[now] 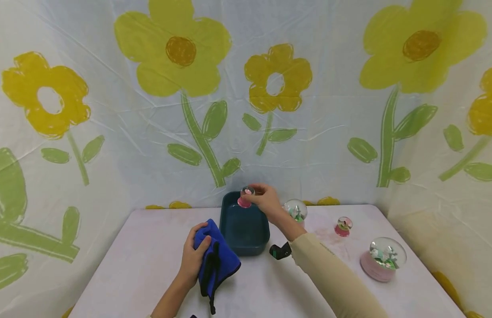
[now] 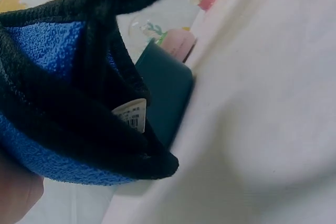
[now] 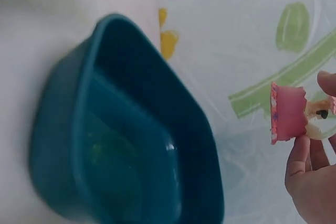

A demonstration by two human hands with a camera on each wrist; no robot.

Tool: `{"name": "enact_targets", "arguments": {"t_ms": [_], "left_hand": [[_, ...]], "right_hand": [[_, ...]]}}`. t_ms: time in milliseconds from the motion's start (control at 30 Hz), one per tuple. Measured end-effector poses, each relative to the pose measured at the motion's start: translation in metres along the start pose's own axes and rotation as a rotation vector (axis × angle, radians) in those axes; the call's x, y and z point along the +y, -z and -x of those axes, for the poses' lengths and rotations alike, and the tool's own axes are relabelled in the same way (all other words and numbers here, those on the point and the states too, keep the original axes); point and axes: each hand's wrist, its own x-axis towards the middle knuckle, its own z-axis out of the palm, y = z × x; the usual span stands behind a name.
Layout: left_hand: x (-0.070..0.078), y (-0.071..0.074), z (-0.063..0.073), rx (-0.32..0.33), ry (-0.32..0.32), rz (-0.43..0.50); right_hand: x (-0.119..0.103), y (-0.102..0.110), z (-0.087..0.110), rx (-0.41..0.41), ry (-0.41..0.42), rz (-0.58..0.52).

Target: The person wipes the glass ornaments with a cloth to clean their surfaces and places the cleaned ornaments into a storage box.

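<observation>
My right hand (image 1: 270,203) pinches a small snow globe (image 1: 246,202) with a pink base above the far part of a deep teal plastic basin (image 1: 246,251). In the right wrist view the thumb and fingers grip the globe's glass, and its pink base (image 3: 290,113) points toward the basin (image 3: 58,145). My left hand (image 1: 190,258) grips a folded blue towel (image 1: 227,260) with black edging beside the basin's near left corner. A white label (image 2: 133,115) shows between the towel's folds in the left wrist view.
Right of the basin stands a large snow globe (image 1: 295,210), partly behind my right forearm. Farther right are a small globe (image 1: 343,227) and another large one (image 1: 383,260) on a pink base. A black piece (image 1: 280,251) shows beside the right sleeve. A flowered curtain (image 1: 325,145) hangs behind the table.
</observation>
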Motion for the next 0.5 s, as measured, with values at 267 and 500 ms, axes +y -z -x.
{"name": "enact_targets", "arguments": {"t_ms": [267,500], "left_hand": [[0.001,0.007,0.000,0.018,0.001,0.024],[-0.001,0.010,-0.007,0.036,-0.007,0.011]], "right_hand": [[0.012,-0.018,-0.029,0.009,-0.048,0.016],[0.024,-0.031,-0.055,0.028,-0.072,0.075]]}}
